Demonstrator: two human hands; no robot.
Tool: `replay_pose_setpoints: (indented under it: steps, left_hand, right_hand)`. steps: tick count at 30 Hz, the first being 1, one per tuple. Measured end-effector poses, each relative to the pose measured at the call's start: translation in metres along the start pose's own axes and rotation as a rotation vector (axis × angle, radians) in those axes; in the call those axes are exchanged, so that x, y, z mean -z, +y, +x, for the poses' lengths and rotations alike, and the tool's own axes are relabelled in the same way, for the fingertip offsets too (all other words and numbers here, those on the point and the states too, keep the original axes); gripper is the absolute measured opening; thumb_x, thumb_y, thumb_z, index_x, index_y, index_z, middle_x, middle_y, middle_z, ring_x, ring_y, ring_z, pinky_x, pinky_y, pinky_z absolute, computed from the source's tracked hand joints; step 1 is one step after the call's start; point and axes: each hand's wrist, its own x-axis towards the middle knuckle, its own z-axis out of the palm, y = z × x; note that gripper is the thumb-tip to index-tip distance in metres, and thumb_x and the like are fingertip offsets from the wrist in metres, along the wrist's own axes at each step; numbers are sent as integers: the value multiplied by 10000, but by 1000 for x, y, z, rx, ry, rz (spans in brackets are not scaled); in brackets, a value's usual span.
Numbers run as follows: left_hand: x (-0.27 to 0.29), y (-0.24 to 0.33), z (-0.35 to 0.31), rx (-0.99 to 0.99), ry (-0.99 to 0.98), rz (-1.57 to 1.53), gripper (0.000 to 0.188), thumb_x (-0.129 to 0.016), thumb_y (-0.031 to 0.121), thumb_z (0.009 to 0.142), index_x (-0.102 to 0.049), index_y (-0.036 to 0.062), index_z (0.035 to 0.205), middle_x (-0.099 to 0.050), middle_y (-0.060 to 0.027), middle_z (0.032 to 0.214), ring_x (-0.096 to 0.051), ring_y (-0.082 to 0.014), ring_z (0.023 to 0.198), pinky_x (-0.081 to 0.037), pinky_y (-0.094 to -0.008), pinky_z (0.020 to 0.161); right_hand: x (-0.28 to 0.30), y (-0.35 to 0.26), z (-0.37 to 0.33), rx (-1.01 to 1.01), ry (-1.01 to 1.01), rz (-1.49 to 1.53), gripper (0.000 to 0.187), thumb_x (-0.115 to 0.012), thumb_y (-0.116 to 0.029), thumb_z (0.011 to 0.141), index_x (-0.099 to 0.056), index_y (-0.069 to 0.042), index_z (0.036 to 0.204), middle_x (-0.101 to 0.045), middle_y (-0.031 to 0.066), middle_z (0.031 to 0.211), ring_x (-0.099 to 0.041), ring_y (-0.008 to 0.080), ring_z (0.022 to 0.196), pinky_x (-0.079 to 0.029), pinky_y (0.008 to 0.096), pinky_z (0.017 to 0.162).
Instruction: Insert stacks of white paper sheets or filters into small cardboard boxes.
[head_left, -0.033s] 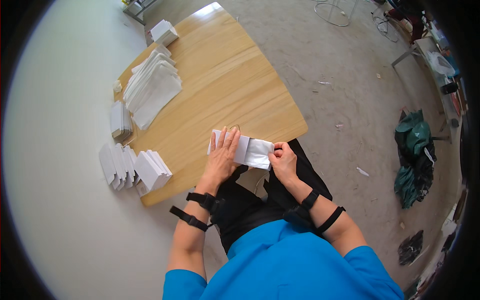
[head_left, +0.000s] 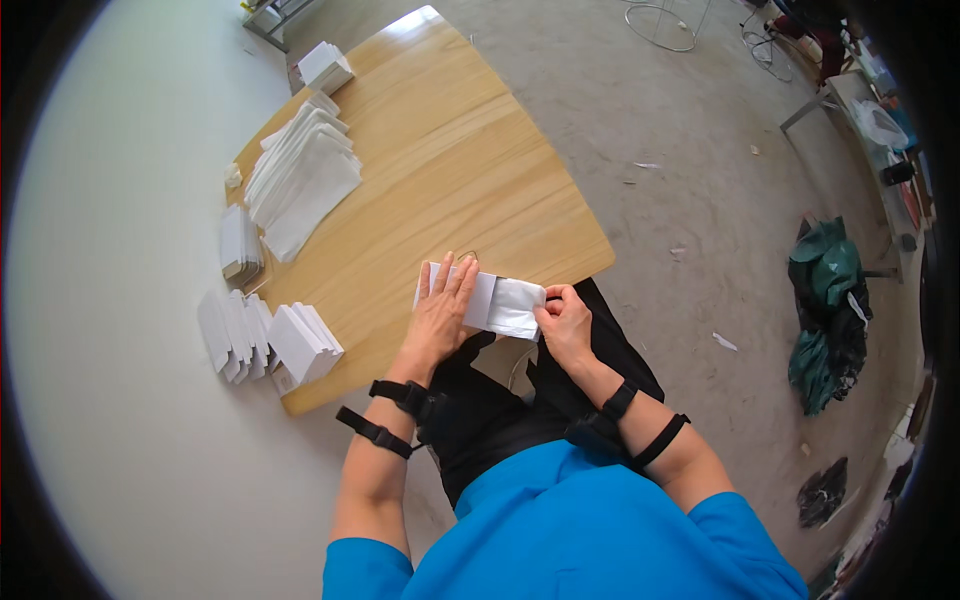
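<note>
A flat white carton (head_left: 481,301) lies at the table's near edge. Across its top rests my left hand (head_left: 440,312), palm down with the fingers stretched out and apart. From the carton's right end sticks out a folded white pouch (head_left: 517,308), soft and slightly wrinkled; the rest of it is inside the carton. My right hand (head_left: 566,325) pinches the pouch's outer right edge between thumb and fingers. Whether the pouch is cloth or thin plastic I cannot tell.
The wooden table (head_left: 450,150) holds a fanned stack of white pouches (head_left: 305,180) at the left. White cartons (head_left: 305,342) stand in groups along its left edge, with another carton stack (head_left: 325,67) at the far end. Green and black plastic bags (head_left: 828,310) lie on the floor at right.
</note>
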Motion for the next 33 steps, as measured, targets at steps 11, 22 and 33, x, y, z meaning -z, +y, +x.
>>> replay_pose_setpoints:
  steps: [11, 22, 33]
  left_hand:
    - [13, -3, 23, -149, -71, -87, 955, -859, 173, 586, -424, 24, 1423, -497, -152, 1362, -463, -321, 1317, -260, -494, 1212]
    - [27, 10, 20, -40, 110, -49, 846, -808, 147, 620, -448, -2, 1371, -515, -140, 1353, -475, -309, 1310, -248, -529, 1201]
    - [37, 20, 7, -63, 115, -270, 842, -822, 105, 593, -441, -4, 1336, -498, -196, 1293, -486, -407, 1215, -431, -467, 1057]
  right_hand:
    - [0, -11, 11, -28, -33, 73, 230, -678, -48, 847, -594, 28, 1048, -736, 134, 810, -718, 175, 726, -562, 304, 679]
    - [8, -48, 5, 154, -38, 91, 214, -634, -14, 865, -580, 27, 1068, -727, 165, 813, -738, 236, 737, -567, 330, 660]
    - [29, -38, 26, 122, -257, 107, 281, -656, -36, 856, -568, 10, 1119, -733, 136, 811, -724, 183, 733, -561, 297, 663]
